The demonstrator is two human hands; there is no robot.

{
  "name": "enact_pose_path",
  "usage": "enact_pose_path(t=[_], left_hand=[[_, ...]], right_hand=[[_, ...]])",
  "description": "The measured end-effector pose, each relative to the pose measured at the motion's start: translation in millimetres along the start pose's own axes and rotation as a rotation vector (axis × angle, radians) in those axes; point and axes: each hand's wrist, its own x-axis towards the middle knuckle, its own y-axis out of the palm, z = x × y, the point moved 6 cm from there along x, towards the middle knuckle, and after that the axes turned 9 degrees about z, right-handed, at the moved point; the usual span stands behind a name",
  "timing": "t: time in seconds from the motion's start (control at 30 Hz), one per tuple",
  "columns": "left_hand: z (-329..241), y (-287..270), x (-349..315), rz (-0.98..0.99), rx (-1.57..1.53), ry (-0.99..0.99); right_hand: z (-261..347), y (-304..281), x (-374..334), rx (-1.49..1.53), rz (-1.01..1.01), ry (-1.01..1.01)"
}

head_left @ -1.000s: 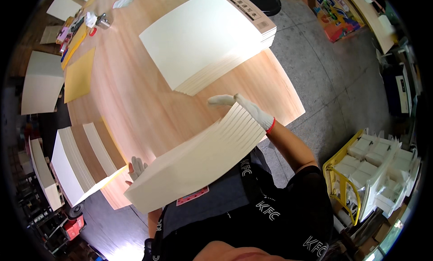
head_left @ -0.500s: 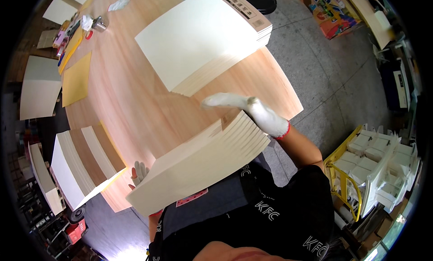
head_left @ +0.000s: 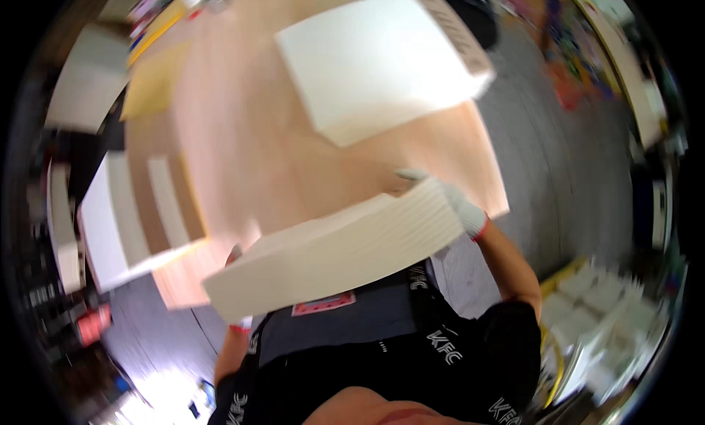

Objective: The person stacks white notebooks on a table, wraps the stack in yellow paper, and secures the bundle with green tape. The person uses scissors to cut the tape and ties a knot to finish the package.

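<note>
A thick stack of cream paper pads point(head_left: 338, 256) is held at the near edge of the table, close to my apron, its page edges facing me. My right hand point(head_left: 459, 208), in a white glove with a red cuff, is wrapped round the stack's right end, fingertips over the far top edge. At the other end my left hand point(head_left: 234, 254) grips the stack. Only a fingertip and the red cuff show there; the stack hides the rest. Farther off on the table lies another stack of pads point(head_left: 382, 65), white on top with a brown printed strip.
At the table's point(head_left: 242, 153) left edge stands a block of white and brown pads point(head_left: 132, 212). A yellow sheet point(head_left: 154, 83) and small tools lie at the far left. To the right, on the floor, a yellow-framed rack point(head_left: 602, 329) holds white bundles.
My right hand has come down from above the stack and closed round its right end. The stack sits flatter. The whole view has shifted and blurred.
</note>
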Motion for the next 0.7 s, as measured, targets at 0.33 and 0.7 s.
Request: enact_pose_path(t=[0.33,0.7], left_hand=[[57,-56,18,0.064,0.917,0.234],[-114,-35,-63,-0.096,0.633,0.027]], right_hand=[[-75,-36,-55,-0.43,-0.126,0.043],[0,5,25,0.212,-0.001,-0.019]])
